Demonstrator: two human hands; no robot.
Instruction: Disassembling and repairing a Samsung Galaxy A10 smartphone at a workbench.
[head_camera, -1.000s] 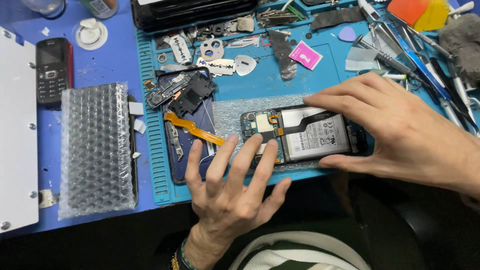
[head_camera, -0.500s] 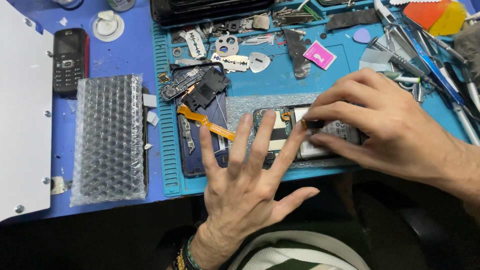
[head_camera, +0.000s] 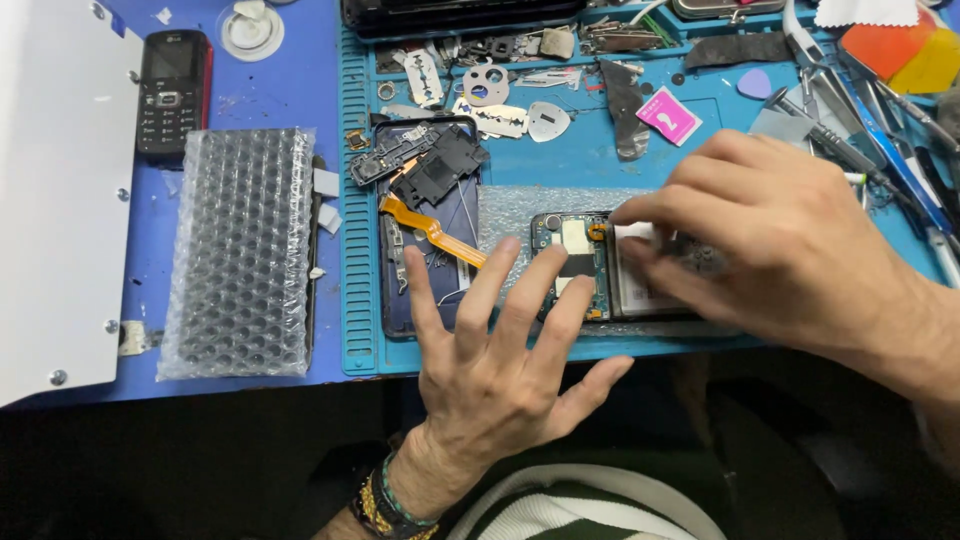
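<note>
An opened phone (head_camera: 572, 262) lies on the teal mat (head_camera: 590, 165), its circuit board and white battery (head_camera: 640, 295) exposed. My left hand (head_camera: 500, 370) is spread flat, with its fingertips resting on the board end of the phone and holding nothing. My right hand (head_camera: 780, 240) covers most of the battery, its thumb and fingers pinched on the battery's left edge. The rest of the battery is hidden under that hand. To the left lies a dark blue phone shell (head_camera: 420, 280) with an orange flex cable (head_camera: 432, 228) across it.
A sheet of bubble wrap (head_camera: 240, 250) and a small black keypad phone (head_camera: 172, 90) lie on the blue surface at left, beside a white panel (head_camera: 50, 200). Metal pry pieces (head_camera: 500, 95), a pink packet (head_camera: 668, 115) and hand tools (head_camera: 880, 130) crowd the mat's back and right.
My right hand has slid left over the battery and closed its fingers on the battery's left edge. My left fingers have moved up onto the board.
</note>
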